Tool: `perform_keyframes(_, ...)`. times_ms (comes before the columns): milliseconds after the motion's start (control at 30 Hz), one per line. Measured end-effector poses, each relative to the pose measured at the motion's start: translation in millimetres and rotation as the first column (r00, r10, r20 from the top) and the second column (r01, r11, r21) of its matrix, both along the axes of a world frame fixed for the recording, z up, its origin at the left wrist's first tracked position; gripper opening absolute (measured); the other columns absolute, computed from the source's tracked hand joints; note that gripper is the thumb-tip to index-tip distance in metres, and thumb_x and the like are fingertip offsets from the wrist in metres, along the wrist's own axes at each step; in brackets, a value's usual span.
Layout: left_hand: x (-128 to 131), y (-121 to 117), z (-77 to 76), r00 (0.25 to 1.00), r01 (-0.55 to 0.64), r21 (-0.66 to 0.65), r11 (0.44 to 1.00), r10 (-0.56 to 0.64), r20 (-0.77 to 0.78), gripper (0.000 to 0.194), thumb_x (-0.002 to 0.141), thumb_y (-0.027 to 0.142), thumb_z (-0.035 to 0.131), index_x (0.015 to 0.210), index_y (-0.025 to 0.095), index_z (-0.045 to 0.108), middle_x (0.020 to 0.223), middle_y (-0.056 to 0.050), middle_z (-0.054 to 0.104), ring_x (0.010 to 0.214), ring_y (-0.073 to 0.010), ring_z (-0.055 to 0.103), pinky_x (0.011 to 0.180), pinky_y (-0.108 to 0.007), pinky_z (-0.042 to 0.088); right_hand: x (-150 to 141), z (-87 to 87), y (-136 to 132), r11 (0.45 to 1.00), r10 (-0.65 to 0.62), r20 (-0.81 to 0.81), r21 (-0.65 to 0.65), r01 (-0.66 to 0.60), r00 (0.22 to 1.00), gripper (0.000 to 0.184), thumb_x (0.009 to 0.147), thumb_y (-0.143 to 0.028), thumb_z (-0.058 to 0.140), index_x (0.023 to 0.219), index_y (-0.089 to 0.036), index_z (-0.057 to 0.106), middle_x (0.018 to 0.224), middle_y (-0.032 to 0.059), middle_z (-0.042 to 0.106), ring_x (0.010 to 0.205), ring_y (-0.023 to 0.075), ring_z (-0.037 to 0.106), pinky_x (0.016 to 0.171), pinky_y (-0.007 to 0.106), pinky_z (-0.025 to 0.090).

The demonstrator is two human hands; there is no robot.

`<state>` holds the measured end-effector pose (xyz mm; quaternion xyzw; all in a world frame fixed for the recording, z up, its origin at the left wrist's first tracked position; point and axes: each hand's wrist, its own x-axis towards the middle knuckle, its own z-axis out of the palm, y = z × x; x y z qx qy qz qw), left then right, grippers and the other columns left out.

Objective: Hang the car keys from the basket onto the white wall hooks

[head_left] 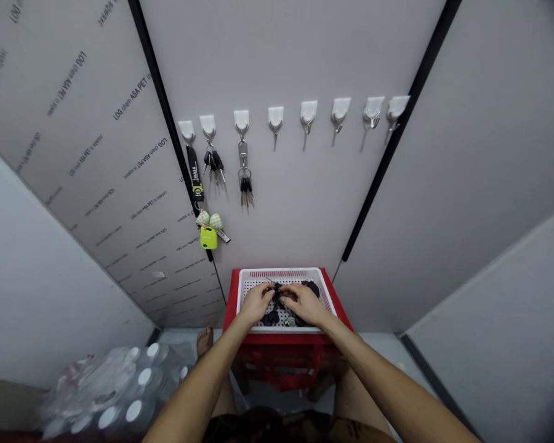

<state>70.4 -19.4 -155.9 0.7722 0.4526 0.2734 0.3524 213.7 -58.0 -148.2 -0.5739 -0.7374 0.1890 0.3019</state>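
Both hands are over a white perforated basket [327,294], fingers bent around a bunch of dark keys [277,293]. My left hand [257,303] pinches the bunch from the left side. On the right, the fingers of my right hand [305,304] close on the same keys. More black key sets lie in the basket, one dark bundle [271,318] near the front and another [312,287] at the back right. A small greenish item [290,321] rests by the front rim; its kind is hard to make out.
White adhesive hooks [276,115] run in a row along the wall panel. The left three carry a black strap with a lime tag [208,237] and two key bunches [213,161] [245,184]. A red stool [344,311] supports the basket. Wrapped bottles [133,410] stand at lower left.
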Motion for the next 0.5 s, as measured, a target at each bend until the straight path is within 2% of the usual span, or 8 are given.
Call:
perform_keyframes(100,-0.2,-0.8,0.2,0.998,-0.035,-0.01,0.999,0.035,0.046,0.025,0.067,0.021,0.038,0.086,0.017,0.054,0.088,-0.003,0.057,0.083,-0.0118,0.049,0.076,-0.022,0.035,-1.0,0.1,-1.2,1.0,0.005,0.006,0.009,-0.005,1.0,0.027,0.059,-0.02,0.049,0.084,-0.012,0.056,0.079,0.0066,0.058,0.072,0.0141,0.05,0.067,0.024,0.037)
perform_keyframes(233,-0.4,-0.4,0.5,0.984,-0.157,0.026,0.987,0.155,0.084,0.018,0.063,0.021,0.044,0.076,0.016,0.056,0.078,-0.003,0.056,0.073,-0.0121,0.049,0.07,-0.024,0.037,-0.6,-2.4,-0.7,0.999,0.022,0.047,0.038,-0.024,0.999,0.016,0.061,-0.017,0.046,0.071,-0.015,0.058,0.07,0.004,0.058,0.066,0.0128,0.049,0.064,0.023,0.036)
perform_keyframes(333,-0.1,-0.3,0.9,0.972,-0.167,0.033,0.985,0.158,0.175,0.011,0.058,0.016,0.047,0.067,0.015,0.054,0.069,0.0,0.052,0.063,-0.0096,0.046,0.063,-0.022,0.037,-0.3,-2.7,-0.7,0.999,0.014,0.049,0.041,-0.016,0.999,0.014,0.063,-0.016,0.044,0.067,-0.014,0.057,0.065,0.0032,0.057,0.062,0.0119,0.049,0.06,0.022,0.036)
perform_keyframes(500,0.0,-0.3,3.5,0.925,-0.184,-0.03,0.983,0.183,0.332,0.005,0.054,0.012,0.048,0.053,0.015,0.044,0.054,0.005,0.042,0.056,-0.0074,0.041,0.056,-0.019,0.034,-2.4,2.5,-2.1,1.0,-0.003,-0.074,0.027,0.005,0.997,0.016,0.065,-0.021,0.043,0.07,-0.014,0.057,0.067,0.0032,0.058,0.061,0.0114,0.05,0.058,0.022,0.037)
